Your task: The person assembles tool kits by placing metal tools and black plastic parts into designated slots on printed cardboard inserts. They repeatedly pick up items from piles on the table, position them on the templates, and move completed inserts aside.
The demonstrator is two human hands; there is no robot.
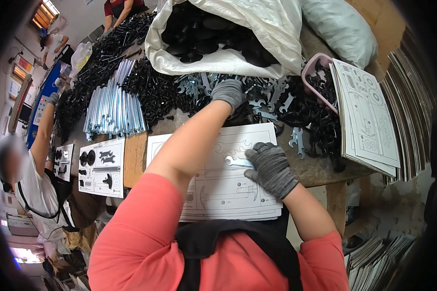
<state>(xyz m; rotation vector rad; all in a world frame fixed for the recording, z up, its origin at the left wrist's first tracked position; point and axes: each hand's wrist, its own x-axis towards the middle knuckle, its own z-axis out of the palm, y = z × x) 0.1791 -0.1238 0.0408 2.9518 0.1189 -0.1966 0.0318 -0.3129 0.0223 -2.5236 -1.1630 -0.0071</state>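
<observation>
My right hand (273, 170), in a grey knitted glove, is closed with its thumb and fingers at one end of a small silver open-end wrench (237, 161). The wrench lies over the printed drawings on a stack of white cards (204, 206) in front of me. My left hand (228, 93), gloved the same way, reaches forward into a heap of silver wrenches (280, 92). Its fingertips are hidden among them, so any grip there does not show. Two more wrenches (297, 138) rest on the table to the right of the stack.
A white woven sack (223, 60) of black round parts stands beyond the heap. Silver rods (114, 111) and black bolts (158, 92) lie to the left. A pink basket (310, 72) and stacked cards (366, 111) are on the right. A co-worker (39, 189) works at left.
</observation>
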